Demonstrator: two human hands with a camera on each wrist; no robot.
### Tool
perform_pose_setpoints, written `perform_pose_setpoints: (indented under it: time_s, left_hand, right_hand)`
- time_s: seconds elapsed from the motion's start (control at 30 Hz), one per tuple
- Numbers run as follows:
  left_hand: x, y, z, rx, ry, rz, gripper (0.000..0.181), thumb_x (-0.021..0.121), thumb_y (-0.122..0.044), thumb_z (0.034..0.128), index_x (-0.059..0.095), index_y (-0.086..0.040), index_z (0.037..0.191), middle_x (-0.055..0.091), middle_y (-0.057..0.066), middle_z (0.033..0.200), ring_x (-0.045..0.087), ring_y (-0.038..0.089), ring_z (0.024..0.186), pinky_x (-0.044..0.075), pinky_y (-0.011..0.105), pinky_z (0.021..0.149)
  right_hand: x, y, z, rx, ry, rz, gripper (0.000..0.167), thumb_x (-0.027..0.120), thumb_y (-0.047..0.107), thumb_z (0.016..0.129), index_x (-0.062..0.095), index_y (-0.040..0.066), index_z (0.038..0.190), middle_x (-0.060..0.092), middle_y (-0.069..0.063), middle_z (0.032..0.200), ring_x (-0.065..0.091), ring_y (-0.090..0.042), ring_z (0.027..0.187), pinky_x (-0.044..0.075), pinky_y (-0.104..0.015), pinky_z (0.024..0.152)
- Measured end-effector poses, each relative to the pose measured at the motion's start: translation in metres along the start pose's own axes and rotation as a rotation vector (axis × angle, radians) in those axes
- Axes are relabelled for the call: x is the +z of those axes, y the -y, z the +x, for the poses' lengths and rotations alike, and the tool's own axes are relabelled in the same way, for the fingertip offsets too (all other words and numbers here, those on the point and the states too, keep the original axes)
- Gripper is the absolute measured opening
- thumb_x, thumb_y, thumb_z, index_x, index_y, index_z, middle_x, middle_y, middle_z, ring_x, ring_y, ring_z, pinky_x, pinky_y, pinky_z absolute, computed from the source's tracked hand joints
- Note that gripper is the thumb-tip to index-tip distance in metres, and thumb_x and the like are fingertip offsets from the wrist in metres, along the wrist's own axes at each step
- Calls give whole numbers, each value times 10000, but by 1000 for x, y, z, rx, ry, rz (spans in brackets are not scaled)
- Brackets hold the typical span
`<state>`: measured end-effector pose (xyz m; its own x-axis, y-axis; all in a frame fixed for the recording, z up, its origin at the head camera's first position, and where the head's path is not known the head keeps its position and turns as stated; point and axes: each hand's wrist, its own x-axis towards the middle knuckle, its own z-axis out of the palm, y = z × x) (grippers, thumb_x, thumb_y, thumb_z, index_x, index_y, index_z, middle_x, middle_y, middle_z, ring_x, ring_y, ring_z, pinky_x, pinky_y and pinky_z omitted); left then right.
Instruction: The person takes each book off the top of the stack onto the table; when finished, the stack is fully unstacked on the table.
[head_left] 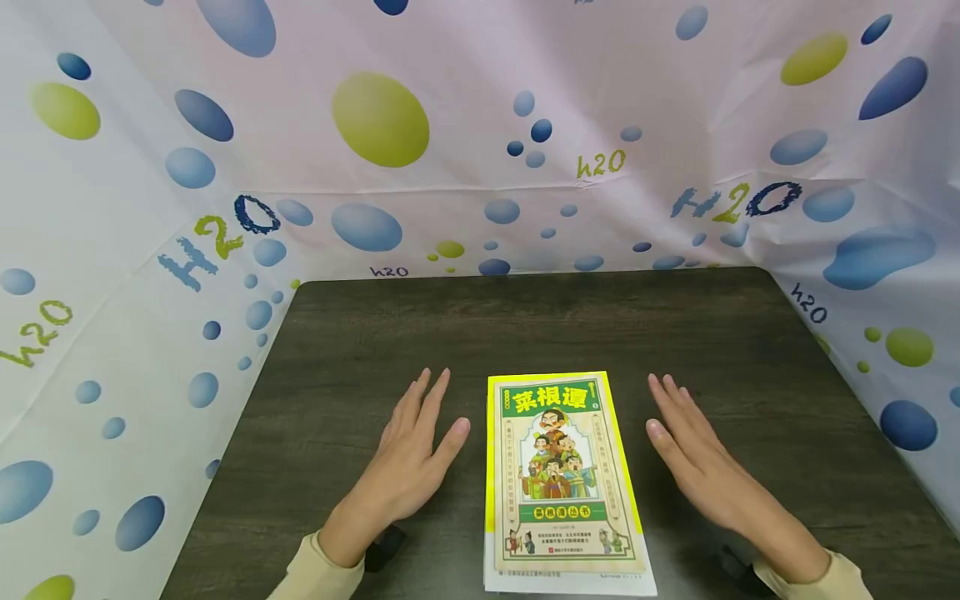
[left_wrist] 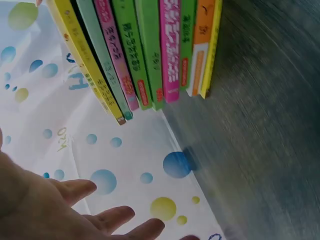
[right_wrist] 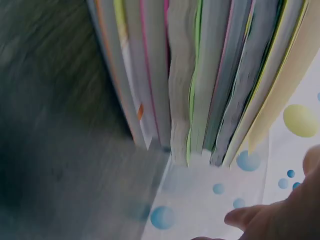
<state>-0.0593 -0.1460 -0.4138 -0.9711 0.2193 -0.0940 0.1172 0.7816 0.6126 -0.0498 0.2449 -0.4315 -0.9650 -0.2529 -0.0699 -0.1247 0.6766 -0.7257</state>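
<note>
Head view: a stack of books, the landmark for all positions below, lay on the dark wood-grain table. Its illustrated cover, yellow and green with cartoon figures and Chinese characters, faced up. Left hand was to the left of the stack and right hand to the right, both apart from it. Both hands were released and grasped nothing: fingers extended, each thumb on the side nearer the stack. Could not tell whether either hand touched the table. Cream sleeves showed at both forearms, nearer the wearer.

Left wrist view: spines in yellow, pale green, pink, green and orange formed the stack's left side. Lettering was mostly too blurred to read.

Right wrist view: page edges formed its right side, some of them wavy.

Beyond the stack, past the table's far edge, hung a white sheet printed with blue and lime spots and "H2O".
</note>
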Motion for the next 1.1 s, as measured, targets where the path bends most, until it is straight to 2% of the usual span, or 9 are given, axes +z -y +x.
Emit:
perform_pose_setpoints:
  time_s: [0.13,0.2,0.33,0.43,0.53,0.7,0.83,0.93,1.1]
  left_hand:
    - [-1,-3,1,21,18,-130,704,380,-583,1103,45,-384,1690,-7,41,1784,49,449,1639,139,827,1209]
    - [-1,-4,2,33,23,-190,702,391,-557,1108,71,-348,1696,8,49,1779,55,435,1641,155,819,1212]
    - [2,-6,4,31,44,-283,712,420,-529,1107,101,-299,1700,20,45,1772,71,384,1648,169,786,1234]
    - [5,-7,5,6,52,-289,734,436,-541,1100,102,-287,1702,18,41,1773,74,385,1648,180,783,1233]
    - [8,-9,5,-17,52,-272,754,443,-563,1091,105,-280,1704,19,39,1776,74,385,1648,196,784,1227]
    - [13,-13,8,-18,65,-281,762,436,-560,1095,104,-247,1705,15,63,1776,72,391,1646,193,791,1221]
    - [18,-15,8,-26,85,-294,803,452,-574,1086,89,-218,1707,17,83,1776,74,391,1647,203,781,1225]
    - [24,-16,8,-35,98,-311,856,485,-587,1071,79,-183,1707,29,107,1772,94,404,1641,224,776,1221]
    - [33,-19,8,-76,136,-330,982,557,-651,1016,69,-149,1704,45,135,1763,134,437,1625,285,771,1193]
  right_hand:
    - [7,4,0,-28,30,141,609,316,338,1166,13,347,1694,-83,-118,1781,-88,-534,1608,27,-900,1114]
    - [11,7,1,-31,39,190,596,299,331,1168,13,363,1691,-79,-111,1783,-73,-534,1608,45,-907,1102]
    - [20,11,2,-25,57,284,589,267,318,1170,8,326,1699,-73,-123,1785,-65,-532,1609,55,-913,1092]
    - [27,13,3,-11,68,353,589,249,312,1170,6,278,1706,-76,-138,1783,-78,-532,1609,38,-916,1091]
    - [34,14,4,29,76,413,587,233,333,1169,4,277,1706,-89,-123,1784,-94,-513,1614,17,-907,1107]
    - [44,17,5,115,110,499,591,173,408,1166,-23,270,1706,-138,-83,1781,-140,-487,1616,-32,-889,1130]
    - [49,18,5,127,138,556,608,125,423,1162,-55,214,1704,-183,-79,1770,-201,-471,1605,-82,-876,1133]
    - [54,19,5,122,164,603,609,95,434,1159,-93,223,1698,-219,-69,1761,-233,-450,1600,-104,-858,1145]
    - [60,22,4,156,193,663,617,83,497,1145,-163,303,1677,-271,-27,1747,-248,-421,1600,-98,-833,1173]
